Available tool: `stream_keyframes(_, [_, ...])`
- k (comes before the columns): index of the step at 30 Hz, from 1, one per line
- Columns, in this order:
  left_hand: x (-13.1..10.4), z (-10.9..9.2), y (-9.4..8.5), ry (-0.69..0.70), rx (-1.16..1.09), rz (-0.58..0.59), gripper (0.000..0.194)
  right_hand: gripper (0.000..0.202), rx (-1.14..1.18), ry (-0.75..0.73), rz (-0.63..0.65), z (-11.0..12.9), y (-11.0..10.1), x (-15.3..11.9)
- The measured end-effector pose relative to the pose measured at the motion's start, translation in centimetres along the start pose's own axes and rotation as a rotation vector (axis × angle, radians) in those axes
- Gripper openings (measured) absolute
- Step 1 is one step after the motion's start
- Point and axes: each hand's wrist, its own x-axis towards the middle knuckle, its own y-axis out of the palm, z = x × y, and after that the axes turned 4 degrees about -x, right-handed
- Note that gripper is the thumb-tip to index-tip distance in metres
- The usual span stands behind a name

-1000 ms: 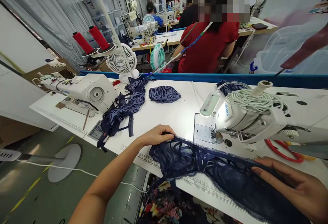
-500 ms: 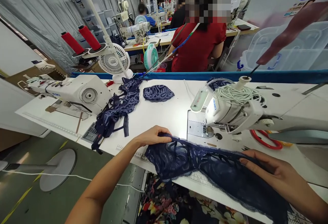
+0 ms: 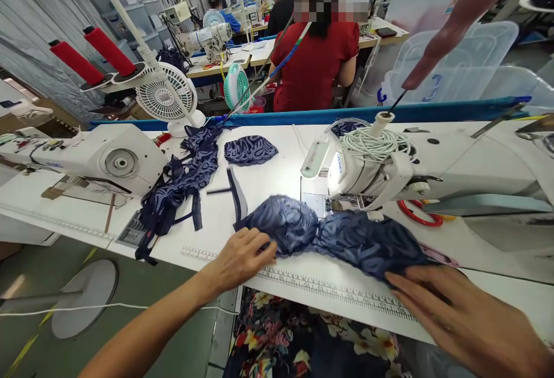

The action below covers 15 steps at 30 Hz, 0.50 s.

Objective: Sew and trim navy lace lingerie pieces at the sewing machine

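Note:
A navy lace bra (image 3: 285, 225) lies spread across the front of the white table, its patterned outer side up and its two cups side by side. With curled fingers, my left hand (image 3: 244, 257) grips the bra's lower left edge. My right hand (image 3: 459, 303), slightly blurred, holds the other end, the cloth pinched under its fingers. A strap (image 3: 236, 193) sticks out from the left cup toward the back. Just behind the bra stands a sewing machine (image 3: 359, 179), its needle area partly hidden by the cups.
Navy lace pieces (image 3: 186, 184) are heaped at left beside a second sewing machine (image 3: 116, 158). A loose lace cup (image 3: 251, 150) lies behind the bra. Red-handled scissors (image 3: 419, 216) rest under the machine arm. A printed ruler (image 3: 329, 288) runs along the table's front edge. A person in red (image 3: 314, 69) sits beyond.
The bra has been turned over, from its sheer inner side to its patterned outer side, and laid flatter on the table. Both hands now hold its near edge. The view has shifted right.

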Motion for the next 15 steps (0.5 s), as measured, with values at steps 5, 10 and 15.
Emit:
stream_keyframes(5, [2.1, -2.7, 3.0, 0.043, -0.244, -0.006, 0.025, 0.028, 0.105, -0.131, 0.059, 2.6, 1.8, 3.7])
stream_keyframes(10, [5.6, -3.4, 5.6, -0.044, -0.283, 0.096, 0.031, 0.036, 0.077, -0.196, 0.108, 3.5, 5.7, 6.2])
stream_keyframes(15, [4.4, -3.9, 6.3, -0.228, -0.268, 0.21, 0.046, 0.035, -0.065, -0.116, 0.124, 2.7, 6.6, 4.7])
